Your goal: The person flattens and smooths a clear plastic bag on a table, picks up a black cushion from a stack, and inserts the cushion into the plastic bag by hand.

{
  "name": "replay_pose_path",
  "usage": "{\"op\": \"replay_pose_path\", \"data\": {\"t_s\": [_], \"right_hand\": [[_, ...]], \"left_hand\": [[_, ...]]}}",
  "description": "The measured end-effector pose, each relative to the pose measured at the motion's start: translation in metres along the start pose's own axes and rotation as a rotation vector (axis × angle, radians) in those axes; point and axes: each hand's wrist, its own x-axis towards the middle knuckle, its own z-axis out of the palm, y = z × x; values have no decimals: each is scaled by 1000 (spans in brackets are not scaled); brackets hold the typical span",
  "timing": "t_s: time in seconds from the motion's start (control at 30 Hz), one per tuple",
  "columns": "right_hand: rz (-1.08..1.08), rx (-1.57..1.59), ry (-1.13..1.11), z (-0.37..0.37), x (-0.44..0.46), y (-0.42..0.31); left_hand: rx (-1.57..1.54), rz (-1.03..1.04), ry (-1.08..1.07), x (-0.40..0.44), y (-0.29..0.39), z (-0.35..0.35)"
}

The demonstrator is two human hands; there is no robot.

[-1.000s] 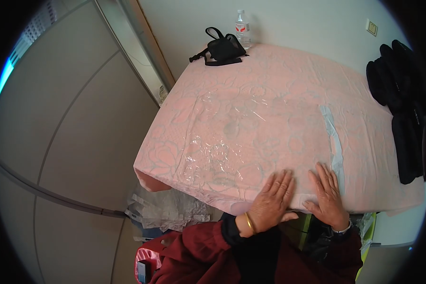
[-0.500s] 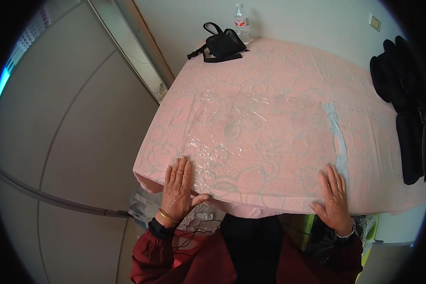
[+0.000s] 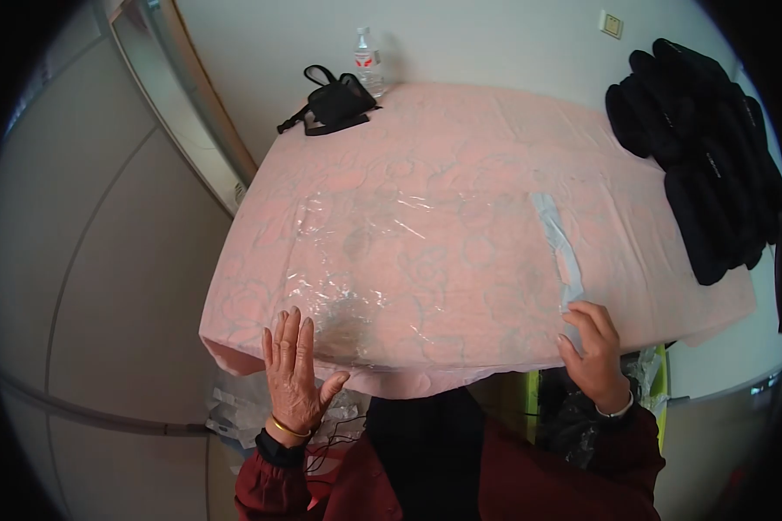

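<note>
A clear, shiny plastic bag or sheet [image 3: 347,304] lies flat on a pink patterned cloth [image 3: 460,130] that covers the table. Along its right side runs a pale bluish-white strip [image 3: 559,239]. My left hand [image 3: 294,373] is open at the front left edge of the cloth, its fingers pointing away from me beside the plastic. At the lower end of the strip is my right hand [image 3: 598,352], with bent fingers and the thumb apart from them; I see nothing held in it. Whether its fingertips touch the strip I cannot tell.
At the back stand a black strapped pouch [image 3: 334,102] and a clear water bottle [image 3: 367,65]. Black padded items [image 3: 699,156] are heaped at the right. Below the front edge are crumpled plastic [image 3: 239,408] and a green bin edge [image 3: 532,404]. Grey panels [image 3: 122,286] border the left.
The view has shifted right, showing more of the black heap. My right hand has gone from lying flat to bent fingers at the strip's end. My left hand stays open near the front edge.
</note>
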Motion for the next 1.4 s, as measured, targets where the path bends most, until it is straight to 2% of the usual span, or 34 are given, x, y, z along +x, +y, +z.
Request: {"op": "replay_pose_path", "data": {"t_s": [0.07,0.2,0.3,0.4,0.53,0.63,0.7,0.8,1.27,1.4], "right_hand": [[-110,-26,50,9,18,-10],[-185,-28,-49,37,35,-23],[-217,-48,-155,54,41,-24],[-137,-129,-307,52,33,-7],[-91,-125,-353,42,28,6],[-78,-131,-367,38,26,10],[-72,-137,-376,38,27,11],[-69,-144,-367,39,26,11],[-51,-181,-373,36,13,7],[-36,-188,-356,37,12,5]], "left_hand": [[-95,62,-19,24,38,2],[-302,223,-123,61,116,38],[-305,281,-174,69,134,65],[-275,315,-251,71,122,70],[-232,283,-284,66,67,49],[-124,219,-309,62,10,32],[-19,83,-309,58,-27,27],[19,11,-315,53,-58,25],[-34,-51,-240,39,-48,22],[172,-51,-122,37,-14,23]]}}
